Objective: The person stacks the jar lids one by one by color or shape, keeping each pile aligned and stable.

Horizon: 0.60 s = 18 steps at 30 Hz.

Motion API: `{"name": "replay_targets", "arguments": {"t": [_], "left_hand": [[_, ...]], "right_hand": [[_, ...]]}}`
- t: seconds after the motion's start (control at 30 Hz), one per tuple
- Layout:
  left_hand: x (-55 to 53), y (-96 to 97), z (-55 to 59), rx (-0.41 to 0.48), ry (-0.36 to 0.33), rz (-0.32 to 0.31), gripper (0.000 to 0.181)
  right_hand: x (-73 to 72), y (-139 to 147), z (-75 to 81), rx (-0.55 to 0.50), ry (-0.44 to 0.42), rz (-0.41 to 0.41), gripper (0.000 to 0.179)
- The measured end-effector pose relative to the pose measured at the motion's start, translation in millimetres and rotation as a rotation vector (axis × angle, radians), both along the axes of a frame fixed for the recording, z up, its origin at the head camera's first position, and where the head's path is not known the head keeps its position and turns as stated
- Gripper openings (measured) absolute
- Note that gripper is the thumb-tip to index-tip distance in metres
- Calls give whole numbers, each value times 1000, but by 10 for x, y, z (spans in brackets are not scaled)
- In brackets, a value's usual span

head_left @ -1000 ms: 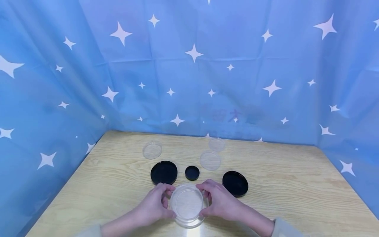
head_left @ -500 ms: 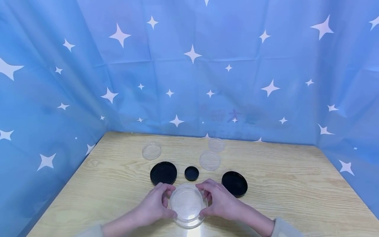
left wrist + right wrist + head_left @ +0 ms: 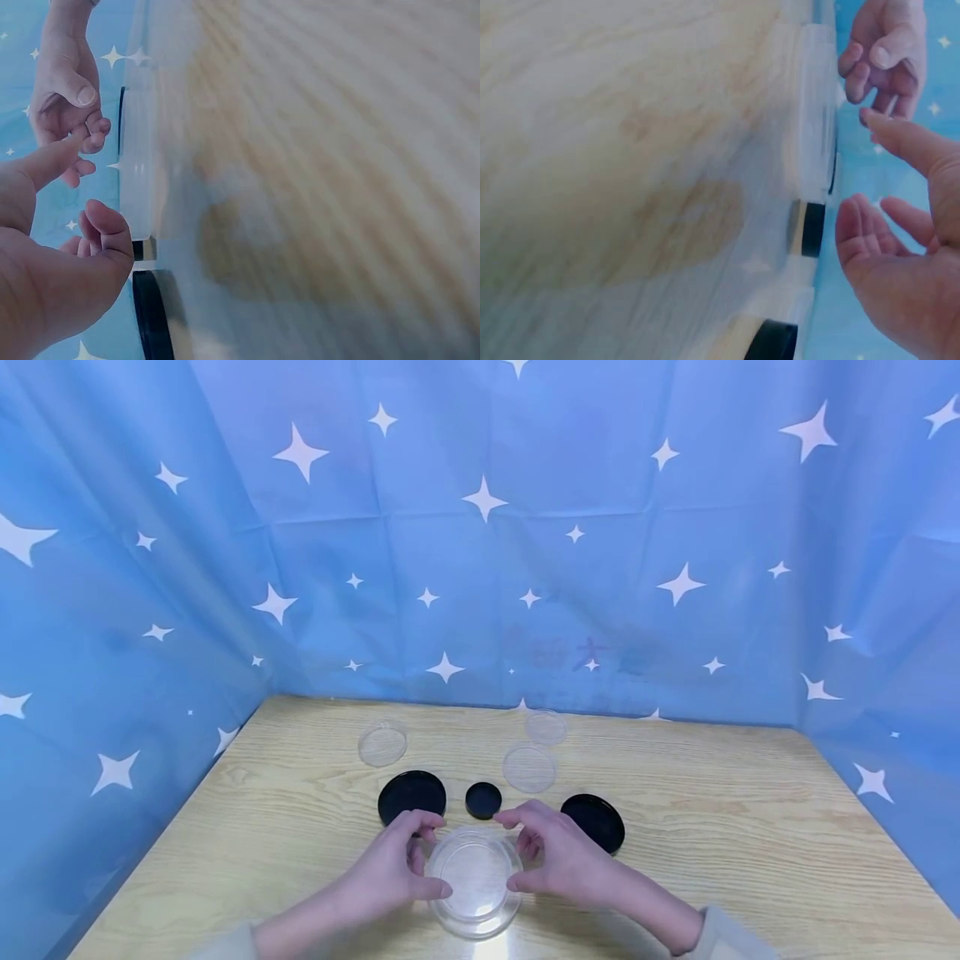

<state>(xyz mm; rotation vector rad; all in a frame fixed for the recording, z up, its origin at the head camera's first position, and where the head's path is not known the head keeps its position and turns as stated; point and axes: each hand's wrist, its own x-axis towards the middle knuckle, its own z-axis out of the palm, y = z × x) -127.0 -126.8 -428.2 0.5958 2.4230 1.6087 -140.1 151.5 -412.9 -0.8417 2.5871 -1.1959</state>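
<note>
At the bottom edge, two light sleeves [image 3: 737, 937] lead to a person's bare hands. The left hand [image 3: 390, 868] and the right hand [image 3: 561, 858] come in from either side, each grip apart, thumb and curved fingers spread around nothing. Between them a clear round dish [image 3: 475, 883] rests flat on the wood-grained table [image 3: 735, 835], smaller rings showing inside its rim. In the head view both thumbs overlap its edge; in the wrist views they are raised above it. Just past the left fingers lies a large black dish [image 3: 411, 795], partly hidden by that hand; beyond the clear dish sits a small black dish [image 3: 483, 800], and next to the right hand another wide black dish [image 3: 597, 821]. Farther back lie three thin clear discs: one to the left [image 3: 382, 745], and two to the right, a nearer one [image 3: 529, 768] and a farther one [image 3: 547, 727]. Behind the table hangs a blue backdrop [image 3: 525, 443] with white four-pointed stars. Low on it is faint purplish writing [image 3: 590, 653]; one character resembles 大, while the rest is too pale to read.
</note>
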Motion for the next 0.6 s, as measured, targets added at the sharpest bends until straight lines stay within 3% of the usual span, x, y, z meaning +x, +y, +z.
{"name": "replay_targets", "arguments": {"t": [0.17, 0.43, 0.6], "left_hand": [[-107, 27, 150, 19, 17, -24, 74], [-357, 104, 475, 115, -19, -55, 66], [-516, 242, 551, 110, -20, -25, 66]], "right_hand": [[-58, 68, 33, -28, 21, -19, 63], [-217, 247, 116, -46, 54, -102, 61], [-374, 394, 139, -48, 72, -153, 61]]}}
